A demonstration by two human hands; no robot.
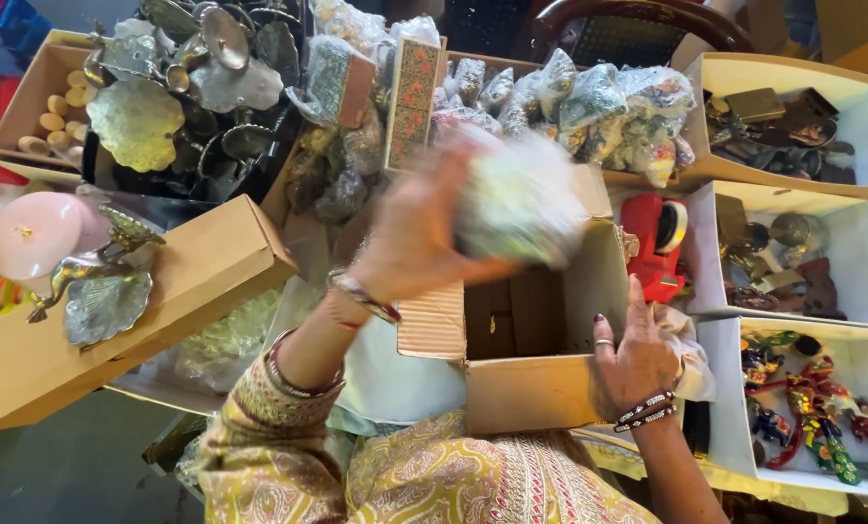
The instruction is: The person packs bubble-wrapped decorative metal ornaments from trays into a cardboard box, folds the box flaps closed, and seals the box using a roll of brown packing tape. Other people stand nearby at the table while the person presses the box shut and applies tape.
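My left hand (410,238) is raised over an open cardboard box (531,388) and grips a wrapped, pale green and white bundle (521,209), which is blurred by motion. My right hand (633,354) rests on the box's right front corner and wall, fingers spread against the cardboard. The inside of the box looks dark with brown cardboard pieces at the bottom. Both wrists carry bangles, and patterned sleeves show at the lower edge.
A long flat cardboard box (114,301) lies at left with a metal leaf ornament (104,301) on it. Wrapped figurines (589,102) pile up behind. White boxes (851,107) of small metal and painted items stand at right, beside a red tape dispenser (657,243).
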